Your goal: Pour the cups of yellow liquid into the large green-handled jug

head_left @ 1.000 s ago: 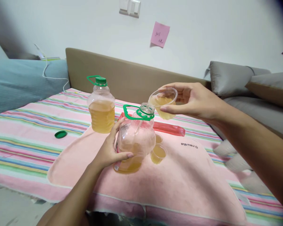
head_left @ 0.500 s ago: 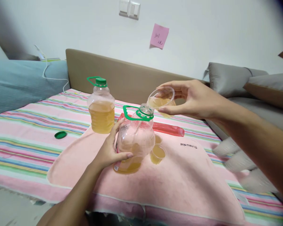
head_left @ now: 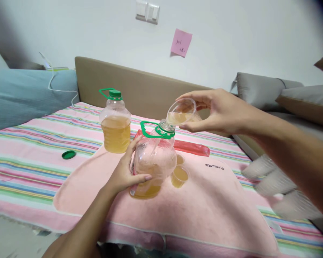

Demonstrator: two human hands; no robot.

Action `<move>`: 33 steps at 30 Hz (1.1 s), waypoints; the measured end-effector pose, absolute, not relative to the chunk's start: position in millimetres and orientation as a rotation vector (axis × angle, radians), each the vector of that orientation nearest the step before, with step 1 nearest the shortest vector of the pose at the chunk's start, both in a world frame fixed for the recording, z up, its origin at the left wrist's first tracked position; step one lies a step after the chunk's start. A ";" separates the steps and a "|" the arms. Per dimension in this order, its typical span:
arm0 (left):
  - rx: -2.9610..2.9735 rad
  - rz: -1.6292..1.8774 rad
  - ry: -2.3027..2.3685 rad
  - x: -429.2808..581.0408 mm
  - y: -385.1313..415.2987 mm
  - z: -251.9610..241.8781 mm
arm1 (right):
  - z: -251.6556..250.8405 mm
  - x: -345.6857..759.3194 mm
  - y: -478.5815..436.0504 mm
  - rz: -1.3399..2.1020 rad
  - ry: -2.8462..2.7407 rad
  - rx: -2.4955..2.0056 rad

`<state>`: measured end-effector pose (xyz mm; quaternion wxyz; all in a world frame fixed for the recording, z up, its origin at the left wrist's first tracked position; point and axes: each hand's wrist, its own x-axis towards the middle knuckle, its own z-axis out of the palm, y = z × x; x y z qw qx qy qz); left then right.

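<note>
My left hand (head_left: 125, 172) is wrapped round the side of an uncapped clear bottle (head_left: 154, 161) with a green handle ring and some yellow liquid at its bottom. In my right hand (head_left: 207, 109) is a clear plastic cup (head_left: 182, 111), tilted over the bottle's mouth, with liquid running from its rim into the neck. Two more cups of yellow liquid stand just right of the bottle, the nearer one (head_left: 180, 176) in fuller view. A capped bottle (head_left: 115, 129) of yellow liquid stands behind to the left.
A green cap (head_left: 69, 154) lies on the striped cloth (head_left: 29, 172) at left. Behind the uncapped bottle is a red plastic wrapper (head_left: 192, 147). Stacked clear cups (head_left: 274, 182) lie at right, near grey cushions (head_left: 266, 91). A pink mat (head_left: 204, 211) lies under the bottles.
The cup in my right hand has tipped further and shifted slightly left, and less liquid shows in it. My left hand has stayed on the bottle.
</note>
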<state>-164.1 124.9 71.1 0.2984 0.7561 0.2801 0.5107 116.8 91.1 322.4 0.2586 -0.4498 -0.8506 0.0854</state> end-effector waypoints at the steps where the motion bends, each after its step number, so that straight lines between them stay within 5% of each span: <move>1: 2.008 1.357 0.747 -164.2 124.8 71.2 | 322.8 116.5 90.9 0.222 -2.307 -1.225; 33: 2.033 1.353 0.759 -164.0 123.6 73.1 | 332.8 100.0 79.5 -0.072 -2.420 -1.253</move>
